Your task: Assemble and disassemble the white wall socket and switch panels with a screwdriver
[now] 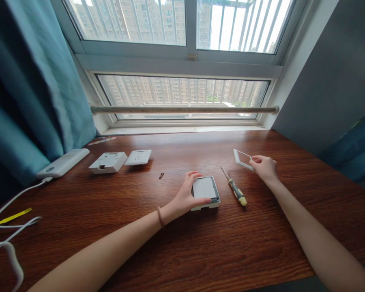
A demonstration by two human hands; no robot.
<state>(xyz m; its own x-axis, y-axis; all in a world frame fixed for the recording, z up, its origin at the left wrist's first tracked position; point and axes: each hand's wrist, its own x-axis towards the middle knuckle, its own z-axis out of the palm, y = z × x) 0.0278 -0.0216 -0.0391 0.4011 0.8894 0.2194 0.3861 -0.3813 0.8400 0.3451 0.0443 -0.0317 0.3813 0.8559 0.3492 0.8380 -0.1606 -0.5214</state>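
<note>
Two forearms (118, 247), one switch (206, 187), one frame (236, 157)

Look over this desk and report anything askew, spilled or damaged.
No spill or damage shows. Slightly odd: a yellow strip at far left, lying among the loops of the white cable, its purpose unclear. What look like small screws also lie loose, left of the left hand.

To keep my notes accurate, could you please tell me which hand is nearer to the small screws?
Left. The left hand is just right of the small screws, gripping the white switch; the right hand is farther right, past the screwdriver, holding the white frame.
</note>
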